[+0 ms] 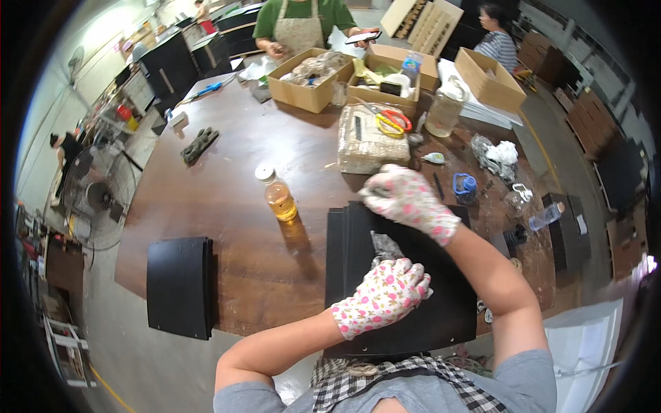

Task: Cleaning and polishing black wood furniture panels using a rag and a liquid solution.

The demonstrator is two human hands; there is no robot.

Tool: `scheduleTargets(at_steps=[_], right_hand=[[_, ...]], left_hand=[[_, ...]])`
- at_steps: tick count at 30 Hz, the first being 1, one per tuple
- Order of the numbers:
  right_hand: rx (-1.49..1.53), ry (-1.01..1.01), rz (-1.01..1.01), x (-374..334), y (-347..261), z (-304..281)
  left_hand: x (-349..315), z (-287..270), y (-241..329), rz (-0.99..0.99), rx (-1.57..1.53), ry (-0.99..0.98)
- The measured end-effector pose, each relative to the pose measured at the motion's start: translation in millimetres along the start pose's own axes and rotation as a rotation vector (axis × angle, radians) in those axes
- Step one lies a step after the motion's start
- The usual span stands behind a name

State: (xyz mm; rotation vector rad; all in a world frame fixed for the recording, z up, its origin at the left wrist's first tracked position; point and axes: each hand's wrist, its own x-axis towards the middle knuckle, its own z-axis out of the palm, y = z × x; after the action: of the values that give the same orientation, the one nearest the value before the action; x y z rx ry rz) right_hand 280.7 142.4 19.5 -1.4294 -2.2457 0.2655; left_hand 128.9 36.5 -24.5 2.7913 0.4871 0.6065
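Observation:
Both my hands wear white gloves with a pink flower print. My left hand [382, 297] is closed over a stack of black panels [441, 303] in front of me. A crumpled grey rag [387, 246] shows at its knuckles, on the top panel. At the far edge of the stack my right hand [407, 201] is curled closed, fingers pointing left; whatever its fingers hold is hidden. A clear bottle of yellow liquid [279, 198] with a white cap stands to the left of the stack.
More black panels [180, 288] lie at the table's left edge. A wrapped block [372, 148] carries red-and-yellow scissors [394, 122]. Open cartons [313, 96], a jar [445, 107], and small bottles [546, 217] stand around. A dark glove [200, 144] lies far left. Across the table a person [299, 27] holds a phone.

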Motion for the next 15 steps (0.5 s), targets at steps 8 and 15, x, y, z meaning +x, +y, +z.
scheduleTargets(at_steps=[8, 15], right_hand=[[-0.024, -0.047, 0.154, -62, 60, -38], [-0.114, 0.036, 0.509, -129, 121, -102]], left_hand=[[1, -10, 4, -0.017, 0.065, -0.016], [2, -11, 6, -0.030, 0.131, -0.059]])
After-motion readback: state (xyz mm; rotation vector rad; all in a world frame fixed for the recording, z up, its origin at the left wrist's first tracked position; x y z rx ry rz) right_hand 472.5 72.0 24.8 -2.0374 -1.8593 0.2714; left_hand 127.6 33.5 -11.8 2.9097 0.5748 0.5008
